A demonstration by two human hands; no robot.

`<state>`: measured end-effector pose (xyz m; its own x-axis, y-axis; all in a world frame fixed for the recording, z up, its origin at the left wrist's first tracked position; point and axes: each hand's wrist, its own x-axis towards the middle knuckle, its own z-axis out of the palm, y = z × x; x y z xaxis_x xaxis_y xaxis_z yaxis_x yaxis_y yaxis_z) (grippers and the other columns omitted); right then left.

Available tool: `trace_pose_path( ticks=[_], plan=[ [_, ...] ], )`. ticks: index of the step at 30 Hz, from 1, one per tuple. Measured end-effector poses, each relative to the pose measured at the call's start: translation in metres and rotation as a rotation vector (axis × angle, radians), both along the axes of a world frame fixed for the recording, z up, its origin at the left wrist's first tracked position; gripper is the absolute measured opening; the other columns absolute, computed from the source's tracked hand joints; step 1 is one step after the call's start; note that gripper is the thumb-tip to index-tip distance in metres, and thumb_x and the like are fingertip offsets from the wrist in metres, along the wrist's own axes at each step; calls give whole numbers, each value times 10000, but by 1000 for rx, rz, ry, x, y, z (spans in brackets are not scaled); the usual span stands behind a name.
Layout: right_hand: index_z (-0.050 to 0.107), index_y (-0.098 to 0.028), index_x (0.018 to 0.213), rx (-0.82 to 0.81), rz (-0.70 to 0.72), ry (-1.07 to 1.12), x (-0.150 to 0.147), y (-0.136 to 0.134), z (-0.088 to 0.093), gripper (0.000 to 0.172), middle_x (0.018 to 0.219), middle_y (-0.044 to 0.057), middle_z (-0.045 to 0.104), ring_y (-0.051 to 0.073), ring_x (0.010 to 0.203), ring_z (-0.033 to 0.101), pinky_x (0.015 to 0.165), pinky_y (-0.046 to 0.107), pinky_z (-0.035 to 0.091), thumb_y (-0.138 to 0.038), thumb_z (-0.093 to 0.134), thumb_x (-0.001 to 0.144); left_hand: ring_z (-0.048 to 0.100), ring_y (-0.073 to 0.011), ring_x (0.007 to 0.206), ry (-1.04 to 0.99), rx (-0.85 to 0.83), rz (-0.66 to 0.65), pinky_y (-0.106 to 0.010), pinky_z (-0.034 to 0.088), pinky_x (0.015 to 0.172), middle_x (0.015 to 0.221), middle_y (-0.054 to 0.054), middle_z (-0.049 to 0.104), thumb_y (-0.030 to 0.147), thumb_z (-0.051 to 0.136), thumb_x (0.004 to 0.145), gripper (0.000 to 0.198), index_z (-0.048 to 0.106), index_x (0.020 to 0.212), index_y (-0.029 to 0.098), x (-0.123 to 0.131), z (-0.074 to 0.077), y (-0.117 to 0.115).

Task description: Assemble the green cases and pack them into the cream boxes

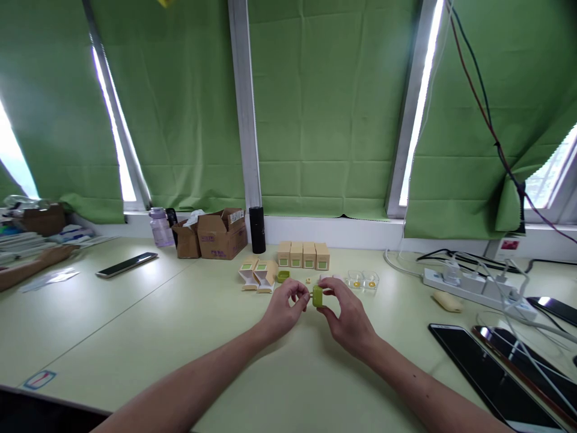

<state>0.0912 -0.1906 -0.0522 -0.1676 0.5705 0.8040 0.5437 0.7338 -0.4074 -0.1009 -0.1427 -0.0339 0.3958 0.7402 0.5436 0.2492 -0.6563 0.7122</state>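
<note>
My left hand and my right hand meet over the pale green table, both pinching a small green case between their fingertips. A tiny pale part sits at the case's left side by my left fingers. Behind my hands lie another small green piece, two open tan boxes and a row of several closed tan boxes. Two small clear cups with yellow bits stand to the right.
Brown cartons, a black cylinder and a bottle stand at the back. A power strip with cables and dark tablets lie right. Another person's arm rests far left, near a phone.
</note>
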Motion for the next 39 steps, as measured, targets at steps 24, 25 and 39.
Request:
trace_pose_path(
  ticks=[24,25,39],
  plan=[
    [519,-264,1322,18,-26,8,2,2,-2,456,1239,118,656,288,1121,664,906,510,647,-96,580,903,562,-174,706,-26,-7,14,-317,459,719,693,-4,617,305,593,929,181,601,779,204,-2,3,-3],
    [519,-265,1323,21,-29,6,2,2,-2,456,1236,118,657,289,1117,666,902,510,649,-99,580,903,566,-176,709,-27,-6,15,-316,460,716,692,-6,618,307,593,928,184,602,776,204,-2,3,-3],
    [486,-267,1419,3,-94,-111,6,1,-2,580,1303,152,564,316,1183,629,960,528,617,-46,532,884,520,-288,1215,7,279,122,-486,455,1065,1112,-95,691,213,624,927,187,653,1110,235,-7,-3,1]
  ],
)
